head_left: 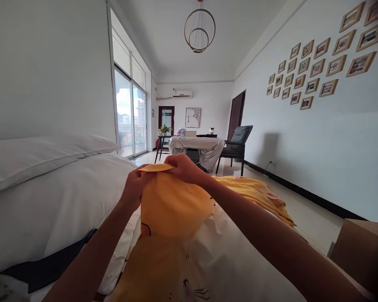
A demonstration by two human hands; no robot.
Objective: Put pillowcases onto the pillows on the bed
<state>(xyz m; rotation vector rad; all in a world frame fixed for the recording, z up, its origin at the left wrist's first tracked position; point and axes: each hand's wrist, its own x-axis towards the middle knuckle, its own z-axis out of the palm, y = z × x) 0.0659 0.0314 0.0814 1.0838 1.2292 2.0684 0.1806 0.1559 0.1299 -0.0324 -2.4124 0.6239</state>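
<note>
A yellow and white bedding cloth (171,201) with thin black printed lines is held up in front of me; the frame does not show exactly which piece of bedding it is. At the left end of its raised top edge, my left hand (134,186) is closed, pinching the fabric between thumb and fingers. My right hand (185,168) grips the same edge a short way to the right. Between the hands the edge bends over in a narrow flap. Below, the cloth hangs and spreads toward me over the bed.
White pillows (59,184) are stacked on the left, with a dark strip (47,262) beneath them. More yellow printed fabric (255,191) lies at right. A cardboard box (362,251) stands at lower right. Beyond are a covered table (204,144) and a black chair (239,140).
</note>
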